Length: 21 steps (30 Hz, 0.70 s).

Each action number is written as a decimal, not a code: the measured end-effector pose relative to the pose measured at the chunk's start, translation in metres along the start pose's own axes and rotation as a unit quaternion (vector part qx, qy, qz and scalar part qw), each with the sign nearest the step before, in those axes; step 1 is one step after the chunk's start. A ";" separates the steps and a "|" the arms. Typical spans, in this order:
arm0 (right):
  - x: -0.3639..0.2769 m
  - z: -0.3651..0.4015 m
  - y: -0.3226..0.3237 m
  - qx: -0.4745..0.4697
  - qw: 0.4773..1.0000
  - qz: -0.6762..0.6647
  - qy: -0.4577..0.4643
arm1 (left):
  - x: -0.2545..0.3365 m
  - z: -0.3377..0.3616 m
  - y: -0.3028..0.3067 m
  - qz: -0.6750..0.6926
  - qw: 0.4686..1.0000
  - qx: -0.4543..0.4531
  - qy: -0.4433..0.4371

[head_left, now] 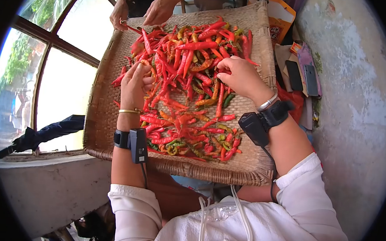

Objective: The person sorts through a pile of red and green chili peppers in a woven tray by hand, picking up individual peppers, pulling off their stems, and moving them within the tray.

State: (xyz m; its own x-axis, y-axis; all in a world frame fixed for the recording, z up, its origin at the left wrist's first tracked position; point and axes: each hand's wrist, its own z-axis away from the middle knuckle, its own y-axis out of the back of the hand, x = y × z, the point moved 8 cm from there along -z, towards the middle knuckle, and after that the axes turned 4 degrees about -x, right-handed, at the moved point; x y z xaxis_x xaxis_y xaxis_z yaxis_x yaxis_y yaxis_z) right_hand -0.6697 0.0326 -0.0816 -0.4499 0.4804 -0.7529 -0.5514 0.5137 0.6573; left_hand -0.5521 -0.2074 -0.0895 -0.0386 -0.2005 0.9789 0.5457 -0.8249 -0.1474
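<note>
Red chili peppers [189, 68], with some green, yellow and orange ones among them, lie heaped on a woven basket tray [98, 115] in front of me. At the left side of the heap is my left hand [136, 86], its fingers bent inward close over the chilies. My right hand [243, 77] is at the heap's right side, thumb and fingers drawn together in a pinch. What either hand holds, if anything, I cannot tell. A looser group of chilies [192, 135] lies on the near part of the tray.
Another person's hands [159, 9] reach over the tray's far left edge, at a red chili. Two phones [310, 79] lie to the right, near an orange bag [279, 18]. A folded dark umbrella [55, 130] rests by the window at left. A wall [351, 107] stands on the right.
</note>
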 end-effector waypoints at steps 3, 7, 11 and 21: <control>0.002 0.005 0.004 0.003 0.972 0.231 -0.043 | -0.032 0.006 -0.034 -0.288 0.946 -0.145 0.030; 0.027 0.001 -0.011 -0.061 0.968 0.227 -0.086 | -0.034 0.019 -0.064 -0.490 0.846 -0.150 -0.147; 0.045 -0.002 -0.027 -0.114 0.970 0.185 -0.113 | -0.064 0.024 -0.071 -0.523 0.807 -0.235 -0.139; 0.026 -0.008 -0.050 -0.168 0.968 0.184 -0.025 | -0.080 0.034 -0.083 -0.420 0.846 -0.326 0.033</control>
State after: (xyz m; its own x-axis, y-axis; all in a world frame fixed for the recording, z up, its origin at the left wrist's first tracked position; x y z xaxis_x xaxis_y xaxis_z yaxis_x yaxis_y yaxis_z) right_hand -0.6589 0.0134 -0.1342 -0.6302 0.6244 -0.4615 -0.5610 0.0448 0.8266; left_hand -0.5658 -0.1050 -0.1504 -0.2418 0.5906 0.7699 -0.2736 -0.8027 0.5299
